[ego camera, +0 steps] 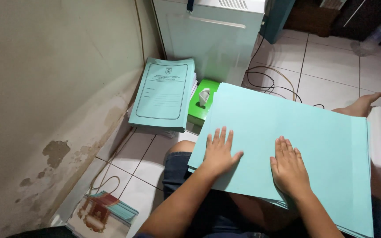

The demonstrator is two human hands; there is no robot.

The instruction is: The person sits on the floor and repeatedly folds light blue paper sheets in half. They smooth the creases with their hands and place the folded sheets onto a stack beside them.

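- The person is sitting on the tiled floor [331, 66], and a big stack of pale turquoise card sheets [287, 145] rests across the lap, smooth and matte, wide and rectangular, its far corners reaching out over the knees.
- Left hand [219, 152] lies palm down on the near left part of the top sheet, fingers [222, 135] flat and slightly spread, thumb angled out to the side; nothing is pinched.
- Right hand [289, 167] is flat too, just beside the left one, fingers close together and pointing away from the body, pressing on the card.
- At the stack's lower edge you can see thin layered sheet edges, a little fanned.
- Beside the wall [45, 88], another pile of the same turquoise stock, these ones printed folder covers [164, 92] with a ruled frame, leans against a white cabinet [212, 35].
- Between that pile and the lap stack sits a glossy green tissue box [201, 108] with a white tissue poking up.
- The wall is rough, stained, its paint flaking low down.
- Dark cables [270, 83] loop over the glossy white tiles.
- A bare foot [362, 103] shows beyond the stack's far right corner.
- Near the left knee, a small pile of booklets [104, 213] with a colourful building picture lies on the floor.
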